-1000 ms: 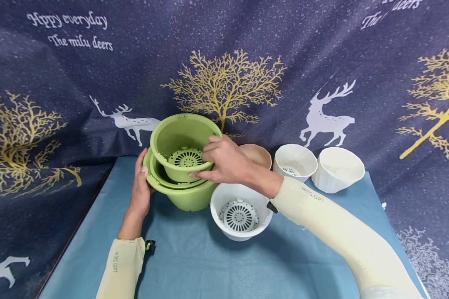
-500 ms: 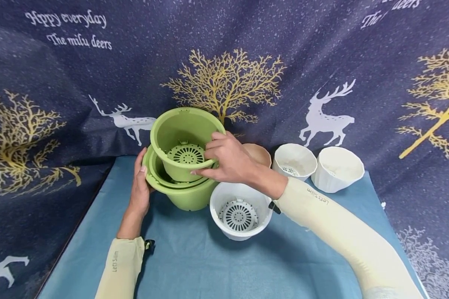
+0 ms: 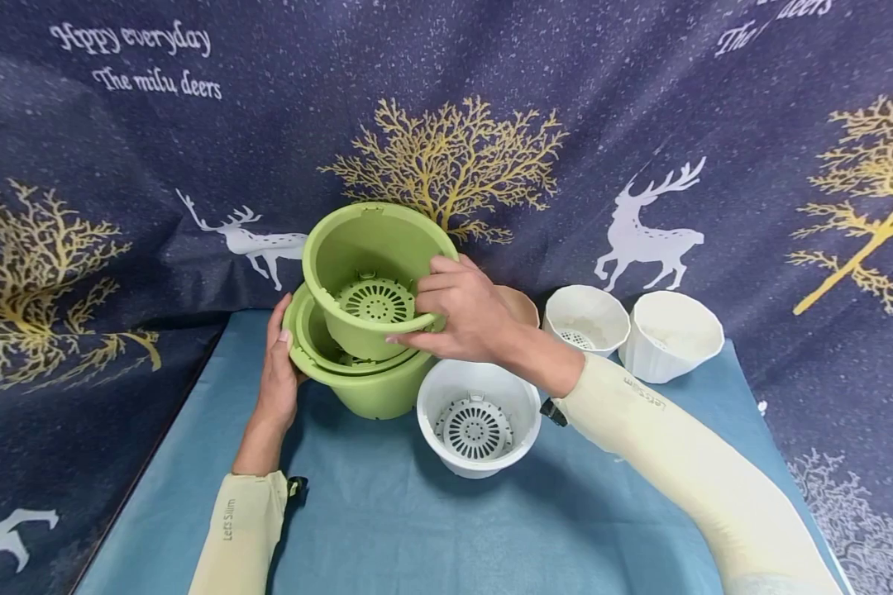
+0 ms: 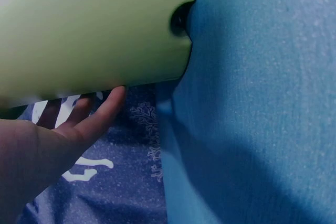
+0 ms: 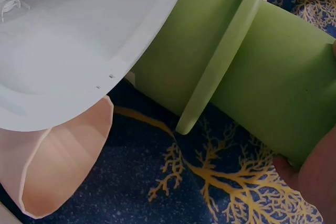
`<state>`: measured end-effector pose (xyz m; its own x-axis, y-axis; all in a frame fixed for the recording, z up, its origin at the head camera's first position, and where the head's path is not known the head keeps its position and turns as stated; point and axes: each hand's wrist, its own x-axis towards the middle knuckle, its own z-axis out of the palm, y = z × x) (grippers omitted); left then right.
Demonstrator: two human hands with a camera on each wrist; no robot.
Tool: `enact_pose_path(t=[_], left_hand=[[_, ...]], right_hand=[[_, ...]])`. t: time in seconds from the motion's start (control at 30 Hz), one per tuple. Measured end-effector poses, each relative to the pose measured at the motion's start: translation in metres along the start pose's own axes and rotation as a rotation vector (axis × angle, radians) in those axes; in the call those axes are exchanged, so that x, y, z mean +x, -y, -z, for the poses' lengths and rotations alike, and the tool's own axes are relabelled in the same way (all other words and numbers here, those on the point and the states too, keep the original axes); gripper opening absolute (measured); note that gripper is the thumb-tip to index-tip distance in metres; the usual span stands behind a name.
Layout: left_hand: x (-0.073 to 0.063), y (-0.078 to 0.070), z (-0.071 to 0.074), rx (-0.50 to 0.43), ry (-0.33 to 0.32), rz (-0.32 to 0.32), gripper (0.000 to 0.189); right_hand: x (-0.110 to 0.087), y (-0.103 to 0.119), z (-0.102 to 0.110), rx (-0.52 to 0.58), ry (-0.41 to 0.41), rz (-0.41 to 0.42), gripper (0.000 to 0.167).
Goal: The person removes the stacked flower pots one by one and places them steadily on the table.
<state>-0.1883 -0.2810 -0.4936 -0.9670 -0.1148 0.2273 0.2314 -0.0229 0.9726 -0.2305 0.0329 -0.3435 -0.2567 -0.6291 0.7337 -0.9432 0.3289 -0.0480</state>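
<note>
Head view: the peach pot (image 3: 521, 304), at three o'clock from the right hand (image 3: 465, 310), is partly hidden by it. The upper green pot (image 3: 376, 302) covers most inside the lower green pots (image 3: 375, 395). Wall lettering (image 3: 737, 38) at two o'clock is cut off. The right sleeve (image 3: 685, 467) exits at four o'clock, the left sleeve (image 3: 240, 529) at seven. Right wrist view: the white pot (image 5: 84, 45), toward ten o'clock, is cut off.

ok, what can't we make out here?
Head view: peach pot, left part hidden behind the right hand.
Head view: most of the inside of the lower green stack, hidden by the raised green pot.
Right wrist view: white slotted pot, cut off by top and left edges.
</note>
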Motion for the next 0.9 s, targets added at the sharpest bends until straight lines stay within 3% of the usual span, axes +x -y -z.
enact_pose_path(t=[0.63,0.9], left_hand=[[0.001,0.000,-0.001,-0.014,-0.001,-0.010,0.055],[0.001,-0.002,-0.002,-0.016,0.005,-0.016,0.055]], right_hand=[[-0.006,-0.001,0.020,0.056,-0.048,0.005,0.042],[-0.011,-0.002,0.029,0.098,-0.129,0.008,0.040]])
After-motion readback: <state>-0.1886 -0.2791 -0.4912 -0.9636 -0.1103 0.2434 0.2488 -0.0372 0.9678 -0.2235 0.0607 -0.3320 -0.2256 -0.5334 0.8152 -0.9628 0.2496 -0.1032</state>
